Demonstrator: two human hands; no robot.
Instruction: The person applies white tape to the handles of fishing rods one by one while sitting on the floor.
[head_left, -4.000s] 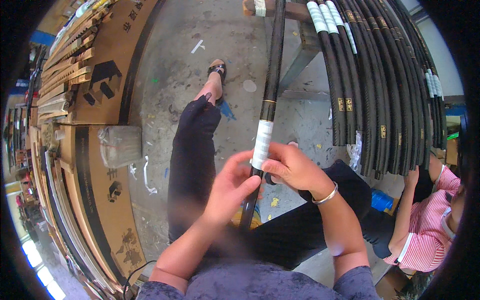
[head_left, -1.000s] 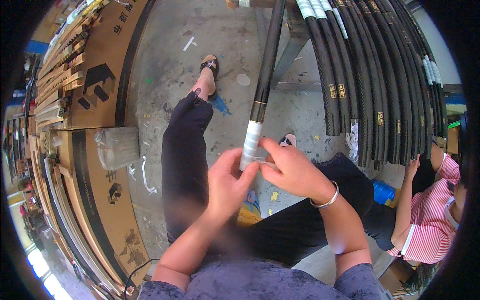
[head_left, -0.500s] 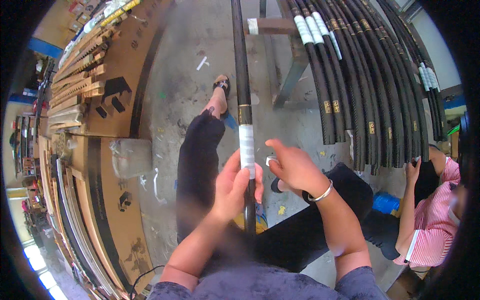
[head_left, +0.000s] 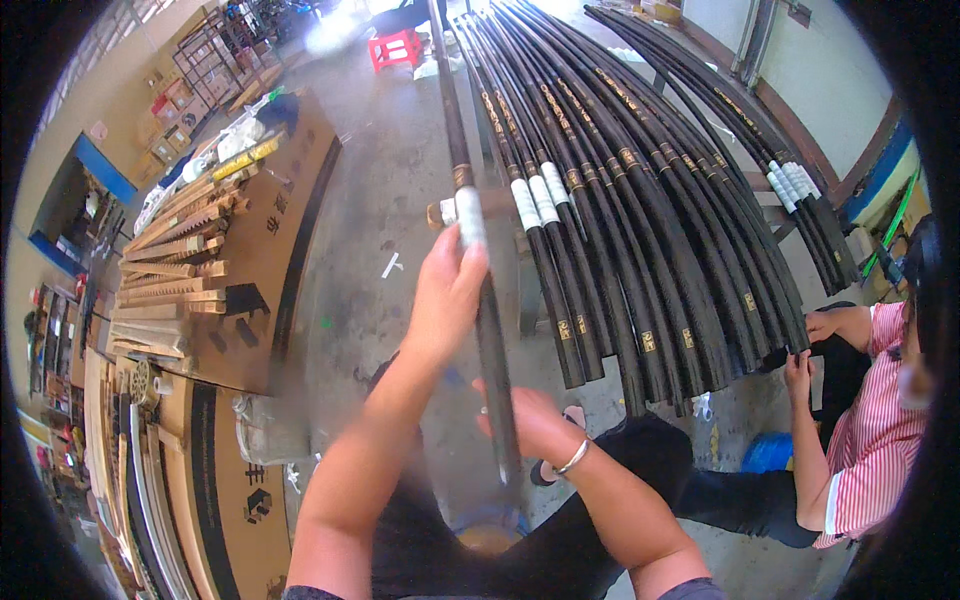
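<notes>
My left hand [head_left: 447, 298] is wrapped round a long black fishing rod [head_left: 455, 125], just at the white band [head_left: 468, 208] on it. The rod slants from the top of the view down toward my lap, its butt end between my knees. Low on the rod is my right hand [head_left: 538, 425], with a silver bangle at the wrist. Its fingers are curled, partly hidden behind the rod and blurred; a small pale spot shows between them, too unclear to name.
Many similar black rods [head_left: 640, 270] lie side by side on a rack at the right, some with white bands. A co-worker in a striped shirt [head_left: 865, 430] sits at the right, hands at the rod ends. At left, wooden strips [head_left: 170, 290] rest on a cardboard box [head_left: 290, 230]. A red stool [head_left: 395, 50] stands far off.
My view has tilted up toward the far room. My left hand and the rod have moved up and slightly left, while my right hand has dropped lower, to the rod's lower part.
</notes>
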